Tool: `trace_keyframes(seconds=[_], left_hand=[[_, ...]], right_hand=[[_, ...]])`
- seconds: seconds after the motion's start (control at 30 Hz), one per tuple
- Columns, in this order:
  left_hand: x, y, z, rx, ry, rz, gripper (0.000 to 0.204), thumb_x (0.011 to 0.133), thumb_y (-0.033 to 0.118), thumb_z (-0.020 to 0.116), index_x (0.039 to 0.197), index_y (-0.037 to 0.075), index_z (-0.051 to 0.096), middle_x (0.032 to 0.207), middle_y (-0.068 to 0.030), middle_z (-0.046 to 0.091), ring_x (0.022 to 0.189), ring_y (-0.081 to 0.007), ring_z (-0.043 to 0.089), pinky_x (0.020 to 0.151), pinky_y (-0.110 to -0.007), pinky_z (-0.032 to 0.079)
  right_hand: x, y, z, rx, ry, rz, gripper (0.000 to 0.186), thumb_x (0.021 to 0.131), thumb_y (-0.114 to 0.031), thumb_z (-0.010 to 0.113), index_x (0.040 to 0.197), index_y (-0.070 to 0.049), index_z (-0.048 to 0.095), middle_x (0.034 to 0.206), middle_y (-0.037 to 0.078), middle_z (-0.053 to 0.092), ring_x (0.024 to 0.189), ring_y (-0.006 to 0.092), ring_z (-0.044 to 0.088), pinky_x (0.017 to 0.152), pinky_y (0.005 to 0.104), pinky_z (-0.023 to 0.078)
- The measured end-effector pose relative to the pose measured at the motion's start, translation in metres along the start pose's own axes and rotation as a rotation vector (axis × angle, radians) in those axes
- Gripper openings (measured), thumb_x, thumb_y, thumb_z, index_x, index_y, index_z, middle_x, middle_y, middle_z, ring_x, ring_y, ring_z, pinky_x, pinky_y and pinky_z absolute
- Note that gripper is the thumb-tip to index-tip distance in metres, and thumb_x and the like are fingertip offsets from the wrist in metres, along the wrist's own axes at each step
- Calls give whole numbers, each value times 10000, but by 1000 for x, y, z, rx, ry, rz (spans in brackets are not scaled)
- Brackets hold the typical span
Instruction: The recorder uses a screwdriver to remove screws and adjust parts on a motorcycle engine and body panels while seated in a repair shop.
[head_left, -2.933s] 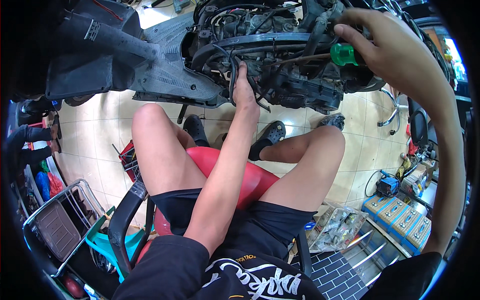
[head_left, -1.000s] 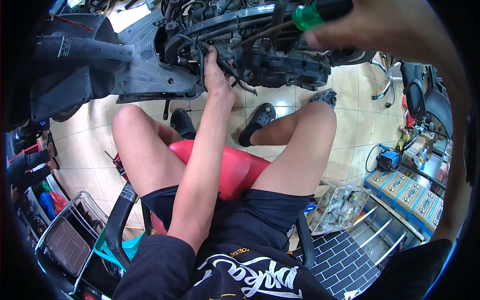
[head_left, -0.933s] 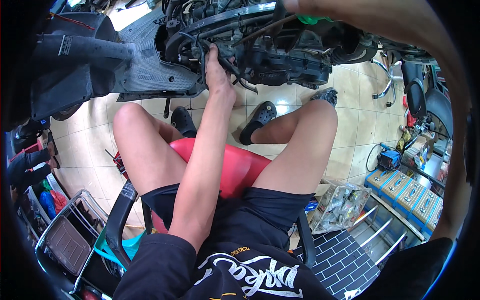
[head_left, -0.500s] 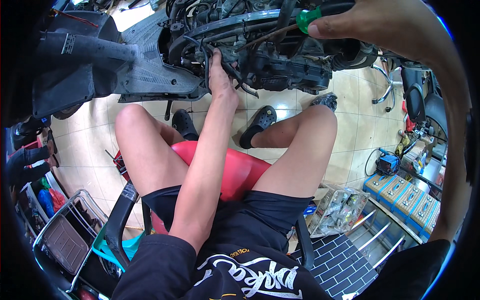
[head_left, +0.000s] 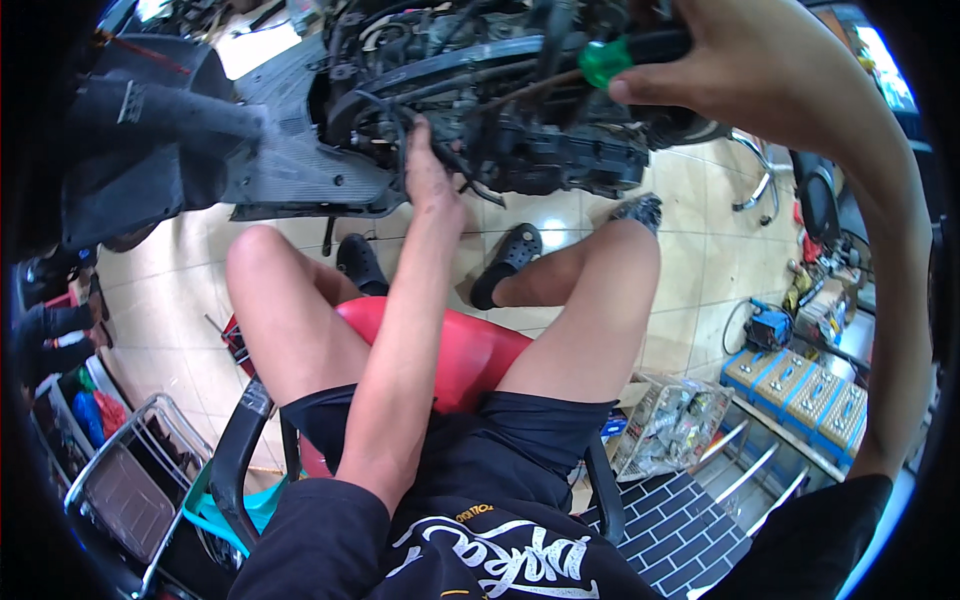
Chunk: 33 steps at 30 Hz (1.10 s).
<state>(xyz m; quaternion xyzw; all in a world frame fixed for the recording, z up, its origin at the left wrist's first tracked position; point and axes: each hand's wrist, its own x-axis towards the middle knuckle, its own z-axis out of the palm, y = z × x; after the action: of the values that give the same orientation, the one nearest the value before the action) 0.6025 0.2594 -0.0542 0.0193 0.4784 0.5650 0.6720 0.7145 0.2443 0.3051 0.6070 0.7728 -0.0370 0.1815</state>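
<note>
My right grip (head_left: 740,65) is closed round the screwdriver (head_left: 605,63), its shaft slanting across the stripped scooter's engine (head_left: 570,150). My left grip (head_left: 432,185) is among black hoses (head_left: 484,191); whether closed, I cannot tell. Pale glossy tiled floor (head_left: 690,260) spreads below my red seat (head_left: 465,350); right, a blue-edged woven case (head_left: 800,395).

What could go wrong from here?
The screwdriver in the right hand points toward the fingers of the left hand, so a slip might jab them. The loose black lines beside the left hand could also get snagged or tugged.
</note>
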Motion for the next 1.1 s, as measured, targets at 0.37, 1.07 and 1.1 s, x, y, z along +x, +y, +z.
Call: trace_keyframes(seconds=[0.37,1.07,1.1], left_hand=[[6,-1,-5,-12,3,-4,360,940,404,667,1102,89,604,959,-37,624,840,-173,604,828,-334,495],[-41,24,9,276,-17,-314,406,903,508,633,1058,137,691,802,54,591,711,-136,556,709,-297,411],[-40,27,12,287,-27,-332,401,904,505,635,1060,140,692,803,57,591,712,-135,554,712,-293,408]], right_hand=[[-24,10,-4,175,70,-173,532,904,-249,656,1339,31,529,1121,201,663,960,261,656,875,386,547],[17,32,25,188,273,-233,362,776,-142,726,1123,-62,660,853,130,648,788,265,608,796,376,493],[17,31,24,234,278,-274,378,755,-117,737,1121,-61,660,871,120,645,809,263,614,803,378,493]])
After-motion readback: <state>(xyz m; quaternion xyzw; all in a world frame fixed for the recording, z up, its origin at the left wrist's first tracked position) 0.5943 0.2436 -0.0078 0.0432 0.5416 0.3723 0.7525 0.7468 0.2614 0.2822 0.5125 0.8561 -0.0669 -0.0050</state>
